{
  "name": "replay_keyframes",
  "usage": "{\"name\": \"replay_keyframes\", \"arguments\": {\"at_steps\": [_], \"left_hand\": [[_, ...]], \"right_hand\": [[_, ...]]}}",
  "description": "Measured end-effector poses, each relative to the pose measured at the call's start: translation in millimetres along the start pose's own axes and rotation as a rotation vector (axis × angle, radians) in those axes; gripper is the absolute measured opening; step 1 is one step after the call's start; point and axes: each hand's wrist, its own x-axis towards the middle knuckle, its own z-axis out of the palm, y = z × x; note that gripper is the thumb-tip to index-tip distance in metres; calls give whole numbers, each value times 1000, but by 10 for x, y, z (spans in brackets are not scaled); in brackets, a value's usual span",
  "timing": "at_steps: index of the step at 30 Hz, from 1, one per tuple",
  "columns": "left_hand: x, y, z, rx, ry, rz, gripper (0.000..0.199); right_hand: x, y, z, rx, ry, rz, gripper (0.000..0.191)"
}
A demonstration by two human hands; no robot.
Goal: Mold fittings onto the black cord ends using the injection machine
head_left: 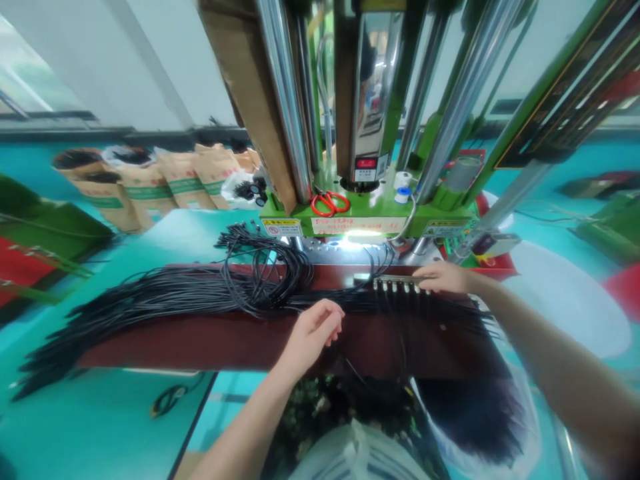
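Note:
My left hand [317, 331] is above the dark red board [210, 343], its fingers curled together; what they hold, if anything, is too small to make out. My right hand [443, 277] grips the right end of a metal bar fixture [395, 283] with a row of small pale pieces along it. Thin black cables hang from the bar and cross the board. Left of it lies a long bundle of black cables [175, 293], with a coiled loop of cable on top.
Ahead stands a green press [300, 217] with steel columns and red-handled scissors [330, 203] on its ledge. Paper sacks [147, 187] stand at the back left. A plastic bag of black pieces [470, 417] is at lower right.

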Motion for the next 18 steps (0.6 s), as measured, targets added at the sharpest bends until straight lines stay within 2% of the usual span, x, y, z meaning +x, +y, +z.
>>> {"name": "replay_keyframes", "arguments": {"at_steps": [3, 6, 9, 12, 15, 18], "left_hand": [[-26, 15, -73, 14, 46, -11, 17], [1, 35, -126, 33, 64, -2, 16], [120, 53, -184, 91, 74, 38, 17], [364, 61, -264, 199, 125, 93, 17], [709, 40, -336, 425, 157, 161, 18], [1031, -30, -364, 721, 71, 194, 15]], "right_hand": [[275, -38, 83, -169, 112, -223, 22], [426, -58, 185, -223, 159, -283, 21], [468, -95, 234, -186, 207, -282, 24], [463, -101, 247, -82, 315, -227, 23], [468, -12, 286, -35, 479, -139, 23], [491, 134, 361, -24, 626, -87, 26]]}}
